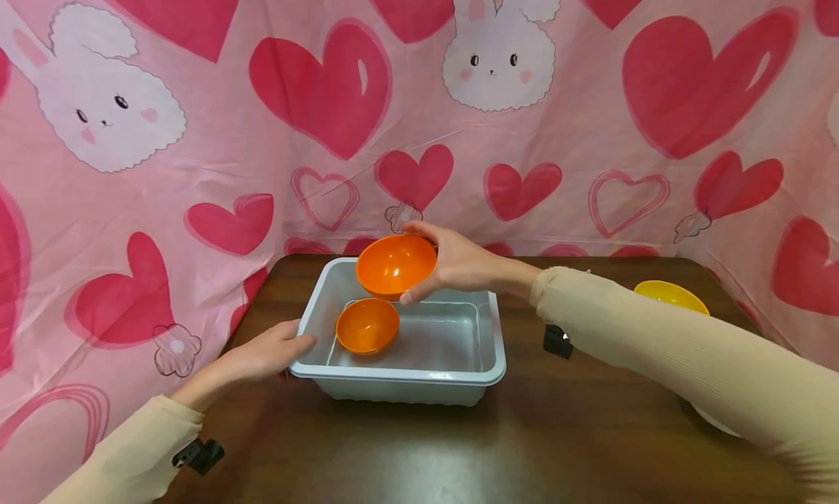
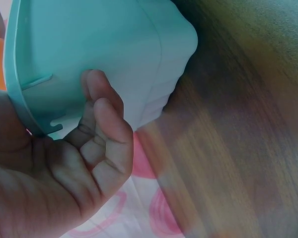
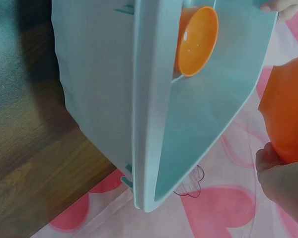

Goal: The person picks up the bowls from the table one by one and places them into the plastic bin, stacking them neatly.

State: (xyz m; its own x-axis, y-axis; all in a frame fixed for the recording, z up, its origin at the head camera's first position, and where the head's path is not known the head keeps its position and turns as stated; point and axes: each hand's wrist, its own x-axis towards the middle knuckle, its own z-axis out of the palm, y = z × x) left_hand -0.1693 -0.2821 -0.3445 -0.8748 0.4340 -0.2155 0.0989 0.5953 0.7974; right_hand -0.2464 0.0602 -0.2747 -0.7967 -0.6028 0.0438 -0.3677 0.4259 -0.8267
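A grey plastic basin [image 1: 400, 375] stands on the table, and one orange bowl [image 1: 368, 328] sits inside it at the left. My left hand [image 1: 272, 349] grips the basin's left rim, thumb over the edge and fingers curled beneath, as the left wrist view shows. Above the basin's back part, my right hand [image 1: 462, 262] holds a second orange bowl [image 1: 395, 265] by its right side, the bowl tilted so its inside faces me. The right wrist view shows this raised orange bowl [image 3: 290, 109] outside the basin's rim line, with the other bowl [image 3: 197, 42] inside.
At the right of the brown wooden table [image 1: 419, 446], a yellow bowl [image 1: 671, 295] is partly hidden behind the right sleeve. A white edge [image 1: 716, 419] shows under that sleeve. A pink heart-patterned cloth [image 1: 406, 125] hangs behind and at both sides.
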